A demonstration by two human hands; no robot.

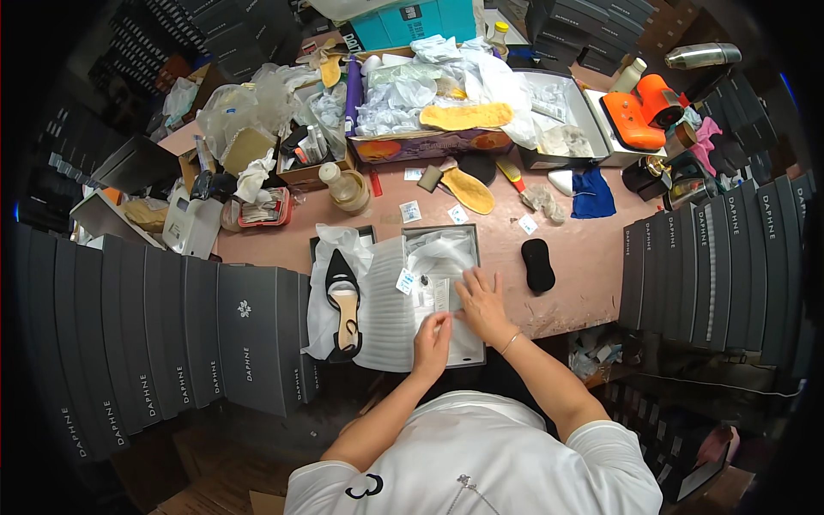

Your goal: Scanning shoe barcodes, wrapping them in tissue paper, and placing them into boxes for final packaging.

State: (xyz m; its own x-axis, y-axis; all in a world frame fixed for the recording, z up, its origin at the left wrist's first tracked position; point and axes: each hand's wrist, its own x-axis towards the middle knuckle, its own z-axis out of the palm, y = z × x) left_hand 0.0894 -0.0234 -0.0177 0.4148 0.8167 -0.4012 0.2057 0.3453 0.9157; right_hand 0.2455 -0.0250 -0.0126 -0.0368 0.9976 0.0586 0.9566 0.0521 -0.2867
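In front of me lies a grey shoebox lined with white tissue paper. My right hand lies over its right side with fingers spread, touching the paper. The fingers of my left hand are pinched together at the box's near part; what is between them, if anything, is too small to make out. A printed label and a small white tag show inside and at the box's edge. Ribbed white foam wrap extends to the left, beside a black slingback shoe resting on tissue paper.
Grey shoeboxes stand in rows at left and right. A black sponge-like pad lies right of the box. Further back are a yellow insole, a brush, a blue cloth, a pump bottle and a carton of crumpled paper.
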